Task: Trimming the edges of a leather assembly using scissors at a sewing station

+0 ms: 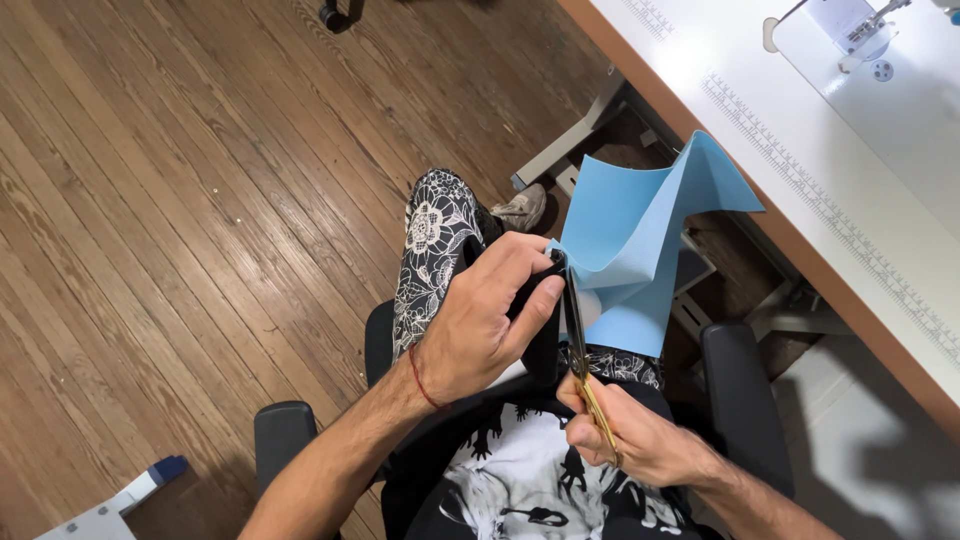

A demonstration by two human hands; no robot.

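Seated in a black office chair (742,390) with padded armrests, seen from above over a worn wooden plank floor (180,200). Left hand (480,325) curled around a piece of black fabric (545,335), thumb and fingers pressed together on its edge — held over the lap, just above the patterned black-and-white trouser leg (432,240). Right hand (640,440) lower and nearer the body, fingers closed through the gold-coloured handles of a pair of scissors (578,345), blades pointing up and away, running alongside the black fabric and touching the left thumb's tip. Whether the blades are parted or shut — cannot tell, seen edge-on. Just beyond the blades, a sheet of light blue material (640,230), bent and standing up in a loose fold, its lower edge meeting the black piece. A thin red cord around the left wrist. A shoe (522,208) resting near the grey metal table leg. At the right, a white work table (800,170) with printed ruler strips along its edge, and part of a white sewing machine (850,30) at the top corner.
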